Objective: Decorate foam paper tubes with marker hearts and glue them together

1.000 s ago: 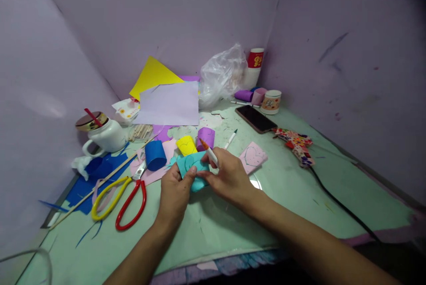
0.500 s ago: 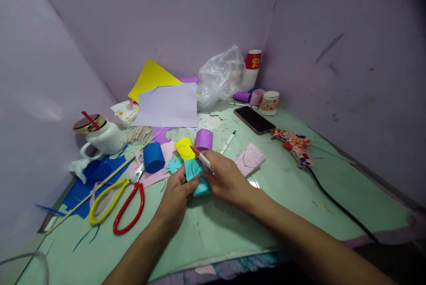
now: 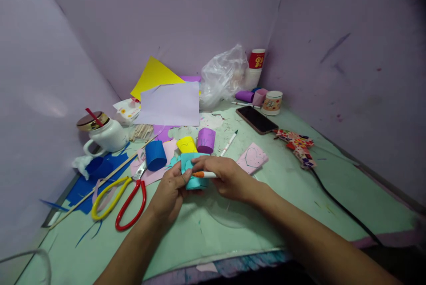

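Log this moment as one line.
left hand: holds turquoise paper | right hand: holds orange-tipped marker at paper | scissors: lying left of both hands

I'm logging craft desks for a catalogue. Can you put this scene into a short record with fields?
Left hand: holds turquoise paper piece
Right hand: holds pen, orange end toward the turquoise paper piece; contact unclear
Scissors: left of the hands, handles apart
Blue roll: by the scissors' blades
Purple roll: beyond the turquoise paper piece
Pink paper piece: heart outline drawn on it
Phone: lying flat, far right, screen dark
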A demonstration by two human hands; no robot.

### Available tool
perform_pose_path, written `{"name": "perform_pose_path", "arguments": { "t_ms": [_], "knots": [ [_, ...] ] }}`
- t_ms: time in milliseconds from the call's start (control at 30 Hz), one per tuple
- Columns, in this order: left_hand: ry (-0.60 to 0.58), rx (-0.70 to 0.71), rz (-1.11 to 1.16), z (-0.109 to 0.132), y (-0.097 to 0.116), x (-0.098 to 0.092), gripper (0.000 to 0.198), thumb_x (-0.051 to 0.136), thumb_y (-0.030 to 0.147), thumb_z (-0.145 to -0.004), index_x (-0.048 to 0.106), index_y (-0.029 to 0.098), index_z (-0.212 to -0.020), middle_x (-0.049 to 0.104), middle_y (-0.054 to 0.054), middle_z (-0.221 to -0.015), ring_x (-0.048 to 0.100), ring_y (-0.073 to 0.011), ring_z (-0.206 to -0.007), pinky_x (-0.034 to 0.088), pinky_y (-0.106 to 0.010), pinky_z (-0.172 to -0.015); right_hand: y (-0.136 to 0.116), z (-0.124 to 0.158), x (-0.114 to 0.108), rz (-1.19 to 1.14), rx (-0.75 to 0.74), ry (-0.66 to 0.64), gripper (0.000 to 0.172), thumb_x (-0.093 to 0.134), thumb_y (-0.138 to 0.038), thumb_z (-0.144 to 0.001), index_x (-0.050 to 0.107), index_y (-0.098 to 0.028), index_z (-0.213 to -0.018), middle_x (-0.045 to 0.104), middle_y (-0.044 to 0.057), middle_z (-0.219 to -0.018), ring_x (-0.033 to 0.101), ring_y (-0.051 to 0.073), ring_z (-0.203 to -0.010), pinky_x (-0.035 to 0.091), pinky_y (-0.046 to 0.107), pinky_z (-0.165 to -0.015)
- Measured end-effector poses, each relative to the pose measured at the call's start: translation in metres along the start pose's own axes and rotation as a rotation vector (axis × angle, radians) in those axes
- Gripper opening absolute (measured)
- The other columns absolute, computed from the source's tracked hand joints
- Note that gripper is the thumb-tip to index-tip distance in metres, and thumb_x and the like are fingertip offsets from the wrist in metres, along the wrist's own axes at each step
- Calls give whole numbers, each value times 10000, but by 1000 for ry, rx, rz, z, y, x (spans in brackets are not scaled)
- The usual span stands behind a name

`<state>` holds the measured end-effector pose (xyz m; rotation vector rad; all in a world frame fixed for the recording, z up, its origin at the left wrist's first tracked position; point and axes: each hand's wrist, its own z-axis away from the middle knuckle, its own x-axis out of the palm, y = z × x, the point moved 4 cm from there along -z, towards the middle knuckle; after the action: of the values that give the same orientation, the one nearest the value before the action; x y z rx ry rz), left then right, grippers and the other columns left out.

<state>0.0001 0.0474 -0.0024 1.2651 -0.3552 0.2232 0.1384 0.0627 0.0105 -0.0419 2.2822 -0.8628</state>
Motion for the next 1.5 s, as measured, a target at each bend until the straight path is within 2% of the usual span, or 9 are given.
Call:
{"name": "perform_pose_path", "arguments": {
  "t_ms": [167, 233, 333, 433, 633, 833, 1033, 1233, 1500],
  "knots": [
    [59, -11, 9, 0, -1, 1, 198, 720, 156, -641, 642, 150, -823, 636, 6, -668, 582, -119, -579, 521, -230, -548, -1, 1, -5, 11, -51, 74, 162, 506, -47, -772, 566, -197, -770, 692, 66, -927, 637, 193, -998, 510, 334, -853],
    [124, 13, 13, -1, 1, 2, 236, 714, 179, -640, 643, 147, -862, 658, -10, -713, 600, -139, -612, 529, -264, -583, -2, 2, -12, 52, 107, 256, 129, 516, -114, -803, 540, -207, -715, 688, 54, -865, 652, 184, -866, 518, 332, -778],
    [211, 113, -21, 1, 5, 4, 313, 713, 258, -642, 643, 158, -930, 692, -39, -816, 633, -186, -706, 525, -307, -645, 4, 7, -15, -31, 505, 453, 164, 587, -210, -779, 480, -210, -655, 681, 27, -746, 642, 168, -659, 517, 310, -637],
    [270, 227, -205, 4, 6, 5, 291, 677, 338, -708, 649, 171, -944, 706, -47, -869, 643, -210, -791, 504, -309, -716, 7, 7, -4, -202, 744, 408, 290, 662, -210, -679, 377, -217, -626, 677, 5, -682, 638, 158, -571, 501, 273, -535],
    [272, 492, -591, 13, 2, 7, 290, 619, 292, -798, 653, 229, -1080, 677, -51, -1146, 586, -223, -1084, 395, -310, -960, 9, 3, 1, -464, 925, 440, 307, 650, -139, -626, 355, -219, -646, 685, 25, -718, 658, 161, -540, 434, 213, -406],
    [229, 468, -535, 10, -4, 8, 314, 657, 292, -775, 668, 231, -1083, 690, -54, -1122, 583, -235, -1097, 382, -323, -979, 13, 4, 1, -511, 928, 473, 300, 666, -121, -603, 383, -214, -640, 668, 21, -696, 642, 160, -558, 432, 222, -420],
    [96, 228, -192, 1, -9, 8, 317, 653, 374, -775, 663, 191, -1033, 717, -49, -960, 639, -205, -873, 469, -319, -815, 11, 4, -11, -169, 775, 476, 264, 660, -129, -631, 411, -211, -654, 645, -19, -676, 621, 156, -646, 472, 272, -595],
    [90, 132, -197, 2, -4, 6, 319, 714, 382, -703, 701, 157, -930, 691, -24, -723, 565, -138, -595, 444, -257, -604, 1, 0, -19, 29, 581, 360, 239, 638, -94, -666, 431, -212, -687, 637, -19, -691, 589, 149, -634, 427, 260, -596],
    [86, 115, -198, 0, -11, 3, 279, 719, 365, -701, 707, 174, -904, 643, 6, -665, 517, -103, -567, 437, -226, -575, -3, -1, -15, 94, 668, 379, 231, 667, -113, -658, 465, -204, -720, 596, -25, -662, 547, 135, -591, 389, 239, -564]
  ]
}}
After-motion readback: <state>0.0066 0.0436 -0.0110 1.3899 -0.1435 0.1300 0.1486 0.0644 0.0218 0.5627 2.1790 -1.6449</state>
